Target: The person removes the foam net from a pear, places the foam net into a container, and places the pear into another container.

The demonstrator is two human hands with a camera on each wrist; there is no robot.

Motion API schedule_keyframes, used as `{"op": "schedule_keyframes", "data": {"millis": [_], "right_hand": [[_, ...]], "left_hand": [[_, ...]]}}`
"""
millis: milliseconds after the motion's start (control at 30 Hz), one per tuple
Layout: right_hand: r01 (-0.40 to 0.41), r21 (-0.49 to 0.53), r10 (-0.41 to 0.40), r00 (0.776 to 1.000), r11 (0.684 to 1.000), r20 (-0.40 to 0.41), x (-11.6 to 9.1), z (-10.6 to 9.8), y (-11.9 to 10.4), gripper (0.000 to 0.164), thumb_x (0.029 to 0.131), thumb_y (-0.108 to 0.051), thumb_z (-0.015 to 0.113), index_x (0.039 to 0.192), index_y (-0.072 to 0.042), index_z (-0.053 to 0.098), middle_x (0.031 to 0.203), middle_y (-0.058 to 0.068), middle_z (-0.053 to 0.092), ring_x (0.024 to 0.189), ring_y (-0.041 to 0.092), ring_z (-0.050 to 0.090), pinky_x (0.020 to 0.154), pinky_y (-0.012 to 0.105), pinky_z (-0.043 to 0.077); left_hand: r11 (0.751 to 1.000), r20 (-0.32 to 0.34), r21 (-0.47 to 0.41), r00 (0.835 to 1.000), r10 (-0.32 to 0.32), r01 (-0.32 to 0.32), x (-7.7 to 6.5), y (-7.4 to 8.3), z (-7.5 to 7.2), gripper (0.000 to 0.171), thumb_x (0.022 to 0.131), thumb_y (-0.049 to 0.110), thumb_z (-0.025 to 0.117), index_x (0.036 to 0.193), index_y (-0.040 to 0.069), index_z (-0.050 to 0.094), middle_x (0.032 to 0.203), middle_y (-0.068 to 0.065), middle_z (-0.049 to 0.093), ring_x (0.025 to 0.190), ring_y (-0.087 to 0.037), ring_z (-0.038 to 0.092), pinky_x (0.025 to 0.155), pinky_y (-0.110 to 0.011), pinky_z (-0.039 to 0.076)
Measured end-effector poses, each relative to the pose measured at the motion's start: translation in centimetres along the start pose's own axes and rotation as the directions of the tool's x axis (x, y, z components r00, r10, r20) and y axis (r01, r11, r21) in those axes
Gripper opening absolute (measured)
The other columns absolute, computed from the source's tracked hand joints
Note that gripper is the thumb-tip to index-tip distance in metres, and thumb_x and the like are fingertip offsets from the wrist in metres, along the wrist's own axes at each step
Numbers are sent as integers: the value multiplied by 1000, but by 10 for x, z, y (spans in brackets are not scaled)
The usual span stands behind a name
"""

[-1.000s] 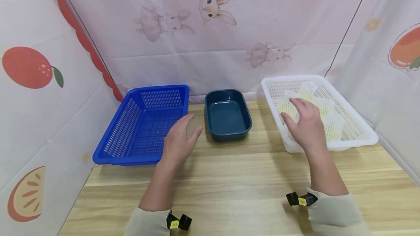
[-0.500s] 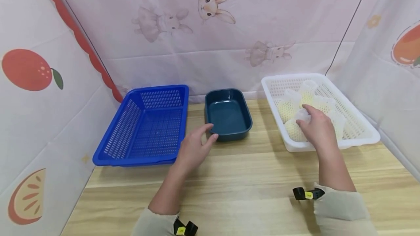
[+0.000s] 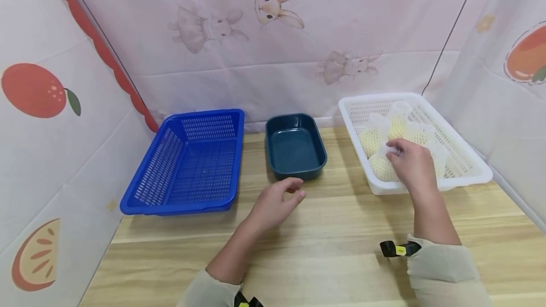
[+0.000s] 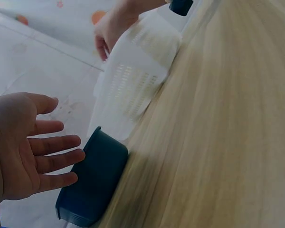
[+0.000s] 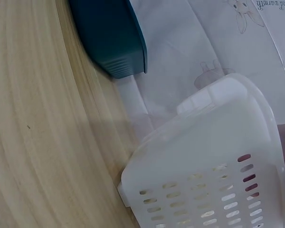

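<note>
In the head view, my right hand [image 3: 414, 165] reaches into the white basket [image 3: 462, 186] at the right. Its thumb and forefinger pinch the top of a white foam net sleeve [image 3: 382, 167] around a pale yellow round thing. Several similar netted things, such as the upright netted one [image 3: 397, 124], lie close by. My left hand [image 3: 273, 205] hovers over the table just in front of the dark teal dish [image 3: 297, 151], holding nothing. Its fingers [image 4: 57, 161] are spread and fairly straight in the left wrist view. The basket wall [image 5: 194, 142] hides most of my right hand in the right wrist view.
A blue slotted basket [image 3: 200, 174] stands at the left of the wooden table [image 3: 324, 250], with nothing seen in it. Cloth walls [image 3: 239, 84] with rabbit and fruit prints close off the back and both sides.
My left hand has moved right, from beside the blue basket to in front of the teal dish. My right hand has come down toward the netted things, and its fingertips have closed on one sleeve.
</note>
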State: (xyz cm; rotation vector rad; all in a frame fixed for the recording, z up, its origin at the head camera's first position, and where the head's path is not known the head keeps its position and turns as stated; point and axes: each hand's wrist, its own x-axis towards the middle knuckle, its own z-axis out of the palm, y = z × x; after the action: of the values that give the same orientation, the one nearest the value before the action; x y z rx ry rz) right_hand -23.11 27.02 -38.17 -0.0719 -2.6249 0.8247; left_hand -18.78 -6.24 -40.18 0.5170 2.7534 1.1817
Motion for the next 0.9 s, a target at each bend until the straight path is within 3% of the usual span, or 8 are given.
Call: {"op": "schedule_keyframes", "data": {"millis": [200, 533, 633, 767, 900], "right_hand": [[11, -11, -12, 999, 1000, -38, 1, 1, -2, 20, 86, -2, 63, 106, -3, 66, 105, 21, 66, 96, 38, 61, 85, 53, 45], [58, 41, -48, 979, 998, -196, -2, -9, -7, 20, 84, -2, 65, 103, -2, 69, 99, 20, 69, 88, 35, 64, 78, 44, 49], [81, 44, -66, 961, 996, -267, -3, -13, -10, 18, 83, -2, 66, 101, -2, 70, 98, 18, 70, 86, 32, 65, 75, 29, 46], [126, 56, -96, 922, 990, -375, -3, -20, -16, 17, 82, -2, 68, 98, -3, 72, 97, 15, 71, 81, 25, 64, 71, 8, 33], [206, 71, -148, 864, 976, -481, -4, -26, -22, 16, 81, -1, 69, 96, -4, 73, 94, 14, 72, 76, -2, 55, 70, 2, 30]], "left_hand": [[1000, 23, 16, 999, -23, 23, -1, 0, 6, 41, 91, 53, 51, 123, 27, 59, 107, 13, 63, 102, -7, 57, 85, -33, 50], [998, 35, 68, 999, 5, -8, -1, 1, 9, 39, 93, 51, 50, 120, 26, 61, 103, 14, 65, 97, -7, 59, 79, -28, 50], [997, 34, 78, 999, 25, -28, -1, 1, 10, 37, 93, 49, 51, 119, 25, 62, 101, 13, 66, 96, -6, 59, 77, -27, 49], [996, 39, 81, 998, 45, -48, -1, 1, 10, 37, 93, 48, 51, 118, 24, 62, 101, 12, 67, 95, -7, 60, 75, -26, 49], [996, 48, 82, 998, 40, -44, -1, 0, 11, 37, 93, 49, 51, 118, 24, 62, 102, 12, 67, 96, -7, 60, 76, -27, 49]]}}
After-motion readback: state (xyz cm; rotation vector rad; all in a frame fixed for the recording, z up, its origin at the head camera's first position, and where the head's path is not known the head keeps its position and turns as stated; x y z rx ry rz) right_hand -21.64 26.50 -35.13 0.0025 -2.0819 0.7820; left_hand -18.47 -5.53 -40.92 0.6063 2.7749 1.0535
